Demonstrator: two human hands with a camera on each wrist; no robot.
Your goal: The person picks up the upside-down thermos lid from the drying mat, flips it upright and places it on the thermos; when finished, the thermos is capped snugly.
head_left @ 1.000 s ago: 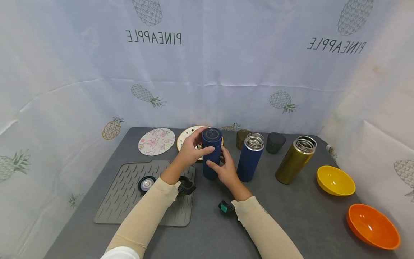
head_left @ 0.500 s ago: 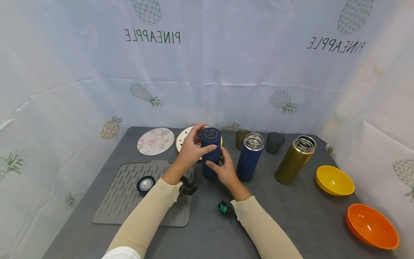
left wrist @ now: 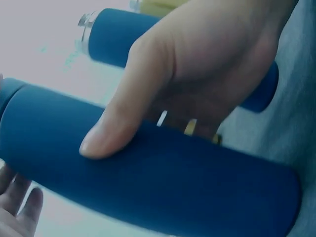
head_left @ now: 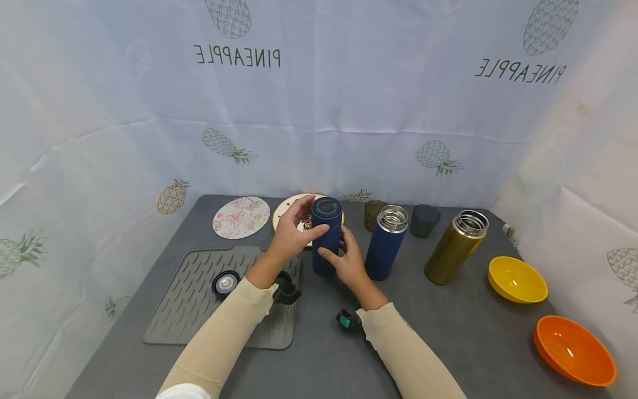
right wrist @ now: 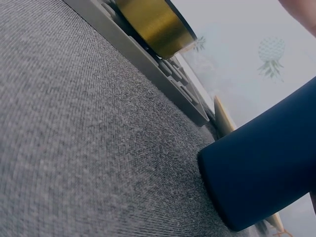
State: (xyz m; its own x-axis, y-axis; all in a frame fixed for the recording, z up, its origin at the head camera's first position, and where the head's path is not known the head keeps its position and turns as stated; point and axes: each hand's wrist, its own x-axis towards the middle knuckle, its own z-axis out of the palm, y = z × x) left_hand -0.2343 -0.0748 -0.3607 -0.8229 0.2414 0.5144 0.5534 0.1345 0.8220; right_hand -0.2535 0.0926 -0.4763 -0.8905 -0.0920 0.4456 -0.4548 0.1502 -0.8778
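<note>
I am looking down at a grey tabletop (head_left: 448,332) backed by a pale cloth printed with pineapples. Both hands are on one closed dark blue flask (head_left: 326,237), which stands upright near the middle of the tabletop with its cap on.

My left hand (head_left: 291,233) curls round the upper part of the flask, just under the cap, thumb across the front. The left wrist view shows that thumb pressed flat on the blue body (left wrist: 163,182). My right hand (head_left: 349,260) wraps the lower part from the other side, fingers curled on it. The right wrist view shows only the flask's base (right wrist: 261,177) on the grey surface.

Just right of it stands a second blue flask (head_left: 385,243), open, its steel mouth showing. Further right a gold flask (head_left: 454,248) stands open too. Behind them sit two loose caps, one olive (head_left: 374,213) and one dark grey (head_left: 424,219).

On the left lies a ribbed grey drying mat (head_left: 199,299) with a round black and silver lid (head_left: 225,284) on it. Two coasters lie behind, one floral (head_left: 241,217) and one starred (head_left: 289,213). A yellow bowl (head_left: 516,279) and an orange bowl (head_left: 574,350) are at the far right.

My judgement: of three flasks, one is capped and two are open with caps lying loose. The grip suits twisting this cap, though I cannot tell whether tightening or loosening.
</note>
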